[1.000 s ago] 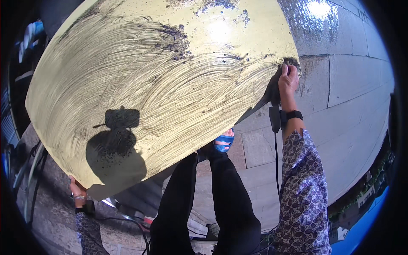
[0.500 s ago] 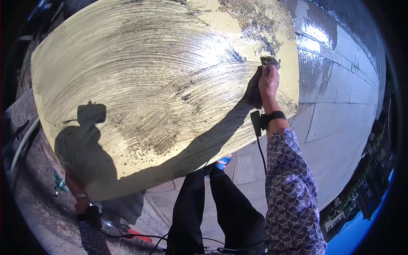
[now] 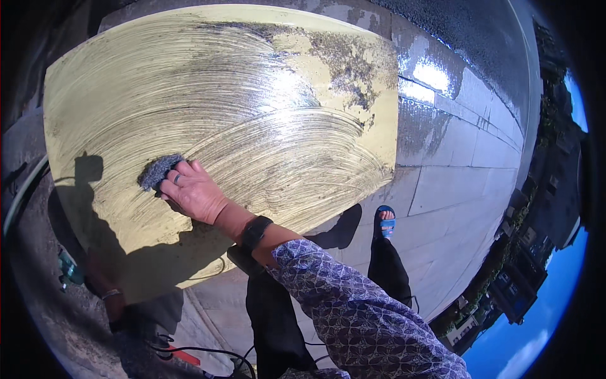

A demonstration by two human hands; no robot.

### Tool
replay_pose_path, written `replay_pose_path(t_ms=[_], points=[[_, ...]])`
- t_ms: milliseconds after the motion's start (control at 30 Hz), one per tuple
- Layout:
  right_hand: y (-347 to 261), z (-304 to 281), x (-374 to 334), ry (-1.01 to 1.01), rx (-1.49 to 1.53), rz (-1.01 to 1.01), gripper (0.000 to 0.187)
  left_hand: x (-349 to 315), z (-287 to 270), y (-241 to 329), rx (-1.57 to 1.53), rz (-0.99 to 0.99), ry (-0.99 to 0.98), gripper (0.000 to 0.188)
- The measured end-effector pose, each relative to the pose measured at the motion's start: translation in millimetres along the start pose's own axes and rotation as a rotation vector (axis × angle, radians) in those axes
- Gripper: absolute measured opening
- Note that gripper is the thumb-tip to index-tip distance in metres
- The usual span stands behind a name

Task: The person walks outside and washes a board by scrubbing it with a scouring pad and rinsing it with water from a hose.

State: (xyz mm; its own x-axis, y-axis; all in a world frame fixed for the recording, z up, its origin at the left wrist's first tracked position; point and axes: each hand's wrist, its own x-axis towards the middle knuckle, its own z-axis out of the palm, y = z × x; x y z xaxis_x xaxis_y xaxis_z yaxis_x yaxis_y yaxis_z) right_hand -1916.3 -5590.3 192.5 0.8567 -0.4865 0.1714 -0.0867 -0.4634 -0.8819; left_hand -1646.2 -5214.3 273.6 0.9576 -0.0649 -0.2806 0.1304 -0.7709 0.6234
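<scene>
A large pale-yellow board (image 3: pixel 82 101) lies before me, wet and smeared with dark, curved streaks of grit. My right hand (image 3: pixel 192 192) is closed on a grey, fuzzy scouring pad (image 3: pixel 161 172), pressed against the board's left-middle part. A ring and a black wristband show on that arm. My left hand (image 3: pixel 101 275) is down at the board's near left edge, in deep shadow, with a bracelet at its wrist. Its fingers are too dark to make out.
Grey paving slabs (image 3: pixel 454 189) extend to the right, wet toward the far side. My foot in a blue sandal (image 3: pixel 386 222) stands beside the board. A black cable (image 3: pixel 202 348) runs near my legs, and a pale hose (image 3: pixel 22 192) curves at the left.
My right hand has swept the scouring pad from the board's right side across to its left. My view has shifted, and one foot now stands farther right.
</scene>
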Motion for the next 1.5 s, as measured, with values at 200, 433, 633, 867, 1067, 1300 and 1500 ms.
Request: replay_pose_path(t_ms=[200,433,633,867,1067,1300,1500], points=[[217.3,-147.0,-67.7,0.418,-0.478,0.467,0.006,6.8,-52.6,20.6,-0.301,-0.247,-0.047,0.037],[355.1,-272.3,-174.1,0.597,-0.635,1.018,0.013,-27.3,19.5,68.1,-0.422,-0.365,0.049,0.047],[219.5,-160.7,-27.3,0.169,-0.207,0.094,0.007,-37.3,32.5,62.3,-0.501,-0.407,-0.096,0.049],[358.4,-258.0,-80.6,0.576,-0.503,0.373,0.01,-24.3,-0.7,50.3,-0.457,-0.295,-0.057,0.05],[360.6,-230.3,-17.1,0.755,-0.052,0.503,0.015,-28.1,15.7,57.6,-0.424,-0.289,-0.157,0.05],[234.7,-142.6,78.5,0.255,-0.237,-0.115,0.006,-36.9,18.0,58.6,-0.326,-0.269,0.049,0.052],[445.6,-339.0,-51.0,0.577,-0.601,0.675,0.021,-29.4,11.2,44.3,-0.391,-0.255,-0.04,0.051]])
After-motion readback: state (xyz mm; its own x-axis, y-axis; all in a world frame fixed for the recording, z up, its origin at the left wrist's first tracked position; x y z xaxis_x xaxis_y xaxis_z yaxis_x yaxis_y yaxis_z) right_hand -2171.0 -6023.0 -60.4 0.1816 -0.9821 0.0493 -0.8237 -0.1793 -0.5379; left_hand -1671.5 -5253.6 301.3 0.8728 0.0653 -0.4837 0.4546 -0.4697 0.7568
